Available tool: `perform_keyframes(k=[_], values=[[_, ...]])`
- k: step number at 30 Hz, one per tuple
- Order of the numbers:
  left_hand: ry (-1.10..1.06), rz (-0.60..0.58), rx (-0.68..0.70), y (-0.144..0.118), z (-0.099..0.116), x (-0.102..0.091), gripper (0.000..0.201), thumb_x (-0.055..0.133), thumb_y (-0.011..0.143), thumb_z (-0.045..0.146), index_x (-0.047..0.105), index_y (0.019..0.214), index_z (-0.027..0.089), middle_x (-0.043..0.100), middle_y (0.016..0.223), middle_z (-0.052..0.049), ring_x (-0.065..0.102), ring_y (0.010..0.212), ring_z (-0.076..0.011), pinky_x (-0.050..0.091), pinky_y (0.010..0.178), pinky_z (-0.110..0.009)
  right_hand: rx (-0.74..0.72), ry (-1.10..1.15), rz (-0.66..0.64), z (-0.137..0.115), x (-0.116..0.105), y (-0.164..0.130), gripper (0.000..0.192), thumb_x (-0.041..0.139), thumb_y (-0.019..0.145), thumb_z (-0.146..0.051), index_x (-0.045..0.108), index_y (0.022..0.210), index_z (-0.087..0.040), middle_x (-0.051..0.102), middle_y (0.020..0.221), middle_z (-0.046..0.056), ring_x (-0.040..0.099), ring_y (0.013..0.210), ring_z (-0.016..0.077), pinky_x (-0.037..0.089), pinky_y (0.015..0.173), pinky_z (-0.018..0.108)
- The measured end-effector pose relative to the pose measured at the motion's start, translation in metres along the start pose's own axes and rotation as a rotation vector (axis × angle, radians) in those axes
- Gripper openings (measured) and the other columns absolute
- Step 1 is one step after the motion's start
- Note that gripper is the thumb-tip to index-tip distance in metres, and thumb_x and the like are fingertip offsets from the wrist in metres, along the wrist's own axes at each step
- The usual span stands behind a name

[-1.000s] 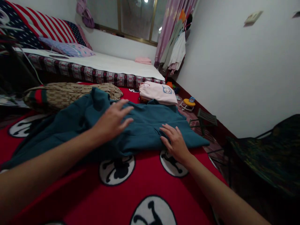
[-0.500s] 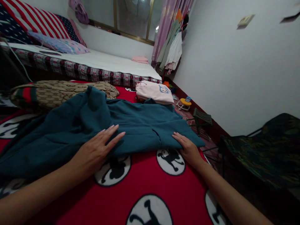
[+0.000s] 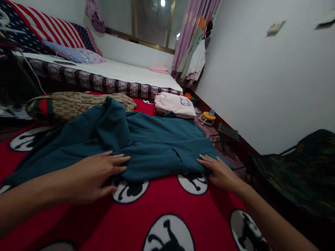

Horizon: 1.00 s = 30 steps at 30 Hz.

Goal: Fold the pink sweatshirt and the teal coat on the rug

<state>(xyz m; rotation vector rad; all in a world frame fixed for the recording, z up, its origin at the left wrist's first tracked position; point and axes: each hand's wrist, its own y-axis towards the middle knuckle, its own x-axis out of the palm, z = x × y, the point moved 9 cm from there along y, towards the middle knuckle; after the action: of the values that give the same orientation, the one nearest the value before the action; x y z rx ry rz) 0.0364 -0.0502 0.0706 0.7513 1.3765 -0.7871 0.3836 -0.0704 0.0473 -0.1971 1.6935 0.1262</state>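
A teal garment (image 3: 157,153), which looks like a hooded jacket or sweatshirt, lies spread across a red cloth (image 3: 125,223) printed with black figures in white circles. A slit like a pocket opening shows near its middle, and its left part is bunched up. My left hand (image 3: 96,176) is open at the garment's near left edge, fingers stretched to the right and thumb apart. Over the near right edge lies my right hand (image 3: 218,170), open, with its fingertips on the fabric.
Behind the garment are a brown patterned bag-like item (image 3: 78,104) and a folded pale pink garment (image 3: 175,105). A bed (image 3: 125,75) stands along the window wall. To the right are a yellow stool (image 3: 208,115), a dark folding stool (image 3: 227,133) and a camouflage chair (image 3: 295,174).
My left hand has drawn back toward me and left, its fingers now lower on the garment's edge. My right hand has shifted slightly. The view has tilted a little.
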Motion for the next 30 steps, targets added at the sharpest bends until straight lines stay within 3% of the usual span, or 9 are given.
perform_keyframes(k=[3, 5, 9, 11, 14, 18, 21, 25, 30], values=[[-0.062, 0.074, -0.06, 0.039, 0.02, -0.017, 0.029, 0.054, 0.087, 0.042, 0.073, 0.104, 0.028, 0.068, 0.12, -0.006, 0.062, 0.115, -0.0258, 0.042, 0.106, -0.043, 0.001, 0.225, 0.08, -0.032, -0.023, 0.019, 0.057, 0.05, 0.073, -0.011, 0.06, 0.128, -0.024, 0.058, 0.136, 0.006, 0.051, 0.128, 0.025, 0.026, 0.113, 0.056], [-0.089, 0.172, -0.073, 0.073, 0.034, -0.018, 0.038, 0.046, 0.093, 0.041, 0.064, 0.123, 0.025, 0.062, 0.131, -0.007, 0.058, 0.12, -0.0235, 0.04, 0.108, -0.041, -0.026, 0.306, 0.207, -0.061, -0.035, 0.038, 0.049, 0.049, 0.085, -0.024, 0.054, 0.134, -0.023, 0.055, 0.139, 0.007, 0.05, 0.13, 0.0225, 0.026, 0.114, 0.052], [-0.075, 0.236, -0.16, 0.122, 0.038, 0.019, 0.06, 0.044, 0.093, 0.05, 0.041, 0.145, 0.021, 0.034, 0.154, -0.013, 0.031, 0.142, -0.0287, 0.028, 0.114, -0.049, -0.124, 0.15, 0.23, -0.101, -0.01, 0.073, 0.057, 0.044, 0.094, -0.042, 0.036, 0.147, -0.025, 0.03, 0.156, 0.007, 0.023, 0.145, 0.0233, 0.015, 0.116, 0.057], [-0.053, 0.244, -0.169, 0.13, 0.035, 0.038, 0.063, 0.045, 0.092, 0.055, 0.037, 0.147, 0.025, 0.026, 0.157, -0.012, 0.022, 0.145, -0.0307, 0.022, 0.115, -0.053, -0.073, 0.055, 0.154, -0.084, 0.014, 0.083, 0.059, 0.041, 0.094, -0.051, 0.033, 0.149, -0.029, 0.024, 0.158, 0.005, 0.016, 0.147, 0.0246, 0.013, 0.115, 0.06], [-0.053, 0.283, -0.143, 0.128, 0.032, 0.05, 0.06, 0.041, 0.093, 0.056, 0.035, 0.148, 0.032, 0.021, 0.159, -0.01, 0.018, 0.147, -0.0296, 0.017, 0.116, -0.054, 0.127, -0.036, 0.123, -0.021, 0.031, 0.079, 0.059, 0.033, 0.096, -0.055, 0.032, 0.149, -0.031, 0.022, 0.159, 0.005, 0.016, 0.147, 0.027, 0.019, 0.113, 0.061], [-0.098, 0.31, -0.115, 0.124, 0.033, 0.049, 0.062, 0.037, 0.093, 0.06, 0.036, 0.147, 0.03, 0.021, 0.159, -0.011, 0.018, 0.146, -0.0299, 0.016, 0.116, -0.054, 0.324, -0.105, 0.153, 0.057, 0.027, 0.065, 0.058, 0.027, 0.097, -0.05, 0.03, 0.15, -0.027, 0.026, 0.158, 0.008, 0.023, 0.145, 0.0317, 0.027, 0.107, 0.067], [-0.123, 0.325, -0.116, 0.124, 0.034, 0.047, 0.064, 0.04, 0.091, 0.061, 0.038, 0.146, 0.029, 0.022, 0.159, -0.012, 0.018, 0.146, -0.0311, 0.016, 0.116, -0.055, 0.421, -0.215, 0.183, 0.07, 0.012, 0.073, 0.054, 0.033, 0.094, -0.045, 0.048, 0.14, -0.021, 0.043, 0.148, 0.016, 0.037, 0.136, 0.0397, 0.024, 0.1, 0.075], [-0.144, 0.334, -0.12, 0.124, 0.034, 0.044, 0.065, 0.04, 0.091, 0.062, 0.038, 0.146, 0.027, 0.025, 0.158, -0.013, 0.019, 0.146, -0.032, 0.017, 0.115, -0.056, 0.248, -0.268, 0.292, 0.0, -0.003, 0.109, 0.044, 0.044, 0.089, -0.035, 0.06, 0.126, -0.017, 0.05, 0.141, 0.018, 0.038, 0.135, 0.0395, 0.022, 0.104, 0.072], [-0.161, 0.344, -0.117, 0.121, 0.035, 0.043, 0.064, 0.041, 0.092, 0.059, 0.043, 0.143, 0.02, 0.028, 0.156, -0.016, 0.02, 0.146, -0.0311, 0.018, 0.117, -0.052, -0.025, 0.09, 0.256, -0.085, 0.027, 0.14, 0.046, 0.036, 0.095, -0.039, 0.052, 0.135, -0.023, 0.042, 0.15, 0.011, 0.034, 0.14, 0.0282, 0.032, 0.107, 0.061]])
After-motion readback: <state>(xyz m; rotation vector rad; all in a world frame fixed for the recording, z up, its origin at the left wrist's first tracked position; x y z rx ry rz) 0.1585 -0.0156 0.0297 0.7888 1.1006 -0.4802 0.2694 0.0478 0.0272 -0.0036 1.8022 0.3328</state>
